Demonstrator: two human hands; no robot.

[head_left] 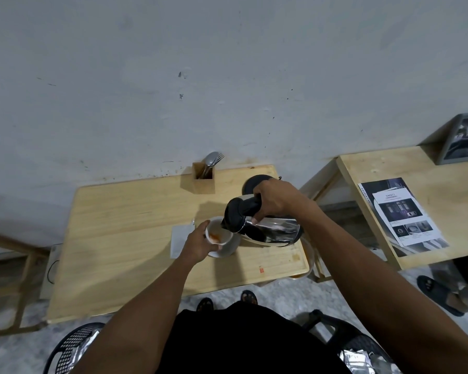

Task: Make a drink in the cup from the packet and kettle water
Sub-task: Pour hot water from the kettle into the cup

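Note:
A white cup (219, 233) stands on a white saucer (229, 251) near the middle right of the wooden table (125, 238). Orange-brown powder or liquid shows inside the cup. My left hand (199, 242) grips the cup's left side. My right hand (274, 198) holds the black handle of a steel kettle (270, 230), which is tilted with its spout over the cup's right rim. A white packet (179, 240) lies flat on the table just left of the cup, partly under my left hand.
A wooden holder with a spoon and fork (204, 176) stands at the table's back edge. The black kettle base (254, 183) sits behind my right hand. A second table (422, 211) with leaflets stands to the right. Black chairs are near my body.

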